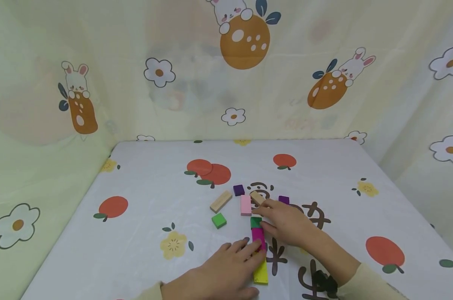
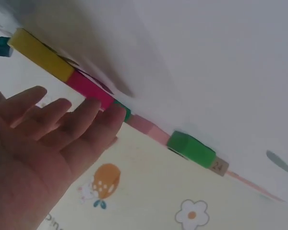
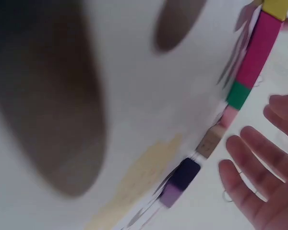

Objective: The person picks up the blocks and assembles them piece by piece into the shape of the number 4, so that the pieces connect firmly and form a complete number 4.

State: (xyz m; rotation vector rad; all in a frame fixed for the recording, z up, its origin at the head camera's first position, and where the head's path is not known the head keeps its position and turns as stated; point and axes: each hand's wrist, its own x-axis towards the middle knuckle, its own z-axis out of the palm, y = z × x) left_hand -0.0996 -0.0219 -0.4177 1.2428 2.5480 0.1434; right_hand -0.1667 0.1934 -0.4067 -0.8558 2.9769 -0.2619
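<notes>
A yellow block (image 1: 261,273), a magenta block (image 1: 258,238) and a dark green block (image 1: 256,222) lie end to end in a line on the table. My left hand (image 1: 226,268) reaches over this line from the left, its loosely straight fingertips overlapping the magenta and yellow blocks. My right hand (image 1: 288,221) hovers on the right side, fingers extended and apart, beside the green block and a wooden block (image 1: 257,197). Beyond the green block lies a pink block (image 1: 246,205). In the right wrist view the right hand (image 3: 273,167) has nothing between its fingers.
Left of the pink block lie another wooden block (image 1: 221,201) and a light green block (image 1: 219,221). Two purple blocks (image 1: 239,190) lie farther back, one partly behind the right hand. A patterned white cloth (image 1: 143,175) covers the table; a printed curtain (image 1: 196,100) stands behind.
</notes>
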